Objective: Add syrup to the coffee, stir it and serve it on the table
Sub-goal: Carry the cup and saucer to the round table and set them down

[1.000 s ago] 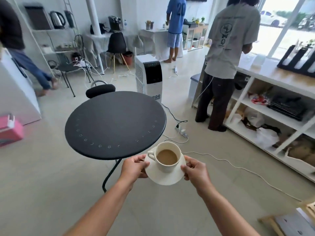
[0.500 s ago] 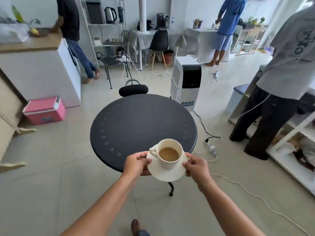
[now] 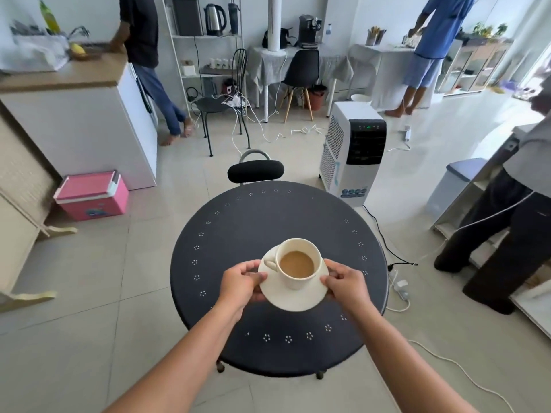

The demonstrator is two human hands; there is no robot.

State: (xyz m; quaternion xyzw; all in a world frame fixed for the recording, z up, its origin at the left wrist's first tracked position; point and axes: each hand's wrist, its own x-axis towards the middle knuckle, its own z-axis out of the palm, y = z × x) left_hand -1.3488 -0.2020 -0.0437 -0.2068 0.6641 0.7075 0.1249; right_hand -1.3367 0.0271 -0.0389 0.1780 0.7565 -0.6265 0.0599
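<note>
Head view. Both hands hold a white saucer above the round black bench. The left hand has its grip pinched on the saucer's rim at 9 o'clock, thumb on top and fingers beneath; the right hand has its grip pinched on the rim at 3 o'clock in the same manner. A white cup stands upright on the saucer, slightly toward its 12 o'clock side, with the handle turned to about 10 o'clock, near the left thumb. The cup holds light brown coffee, its surface below the lip. Whether the saucer touches the bench or is just above it cannot be told. The saucer lies over the central part of the bench, a little toward 6 o'clock. A ring of small white flower-shaped marks runs near the bench's edge. At 12 o'clock of the bench, a black chair back stands just beyond the rim. At 1 o'clock, a white air cooler stands on the tiled floor. At 10 o'clock, a pink cool box sits on the floor beside a white cabinet. At 3 o'clock, a person in dark trousers stands by a white shelf unit, with white cables on the floor between.
</note>
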